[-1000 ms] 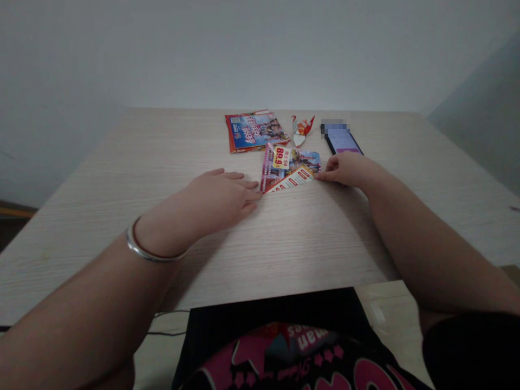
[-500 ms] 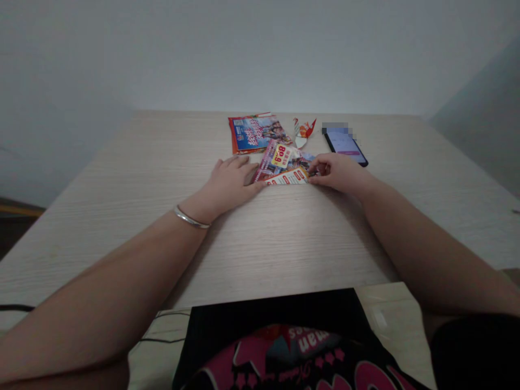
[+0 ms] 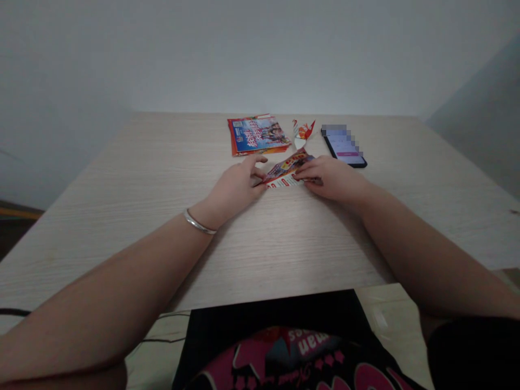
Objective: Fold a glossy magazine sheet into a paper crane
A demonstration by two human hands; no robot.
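A printed paper sheet, folded along its near side so that a white strip shows, lies on the table between my hands. My left hand pinches its left corner between thumb and fingers. At the other end, my right hand has its fingers closed on the right part of the paper and covers that part. The middle of the sheet is raised toward its far edge. Just beyond it lie a stack of colourful printed flyers and a small folded paper figure in red and white.
A phone with a lit screen lies to the right, close behind my right hand. The pale wooden table meets a white wall at the back. A dark cable shows at the lower left.
The far part of the paper has tilted up from lying flatter. My right hand has shifted left along it, and my left hand has changed from flat fingers to a pinch.
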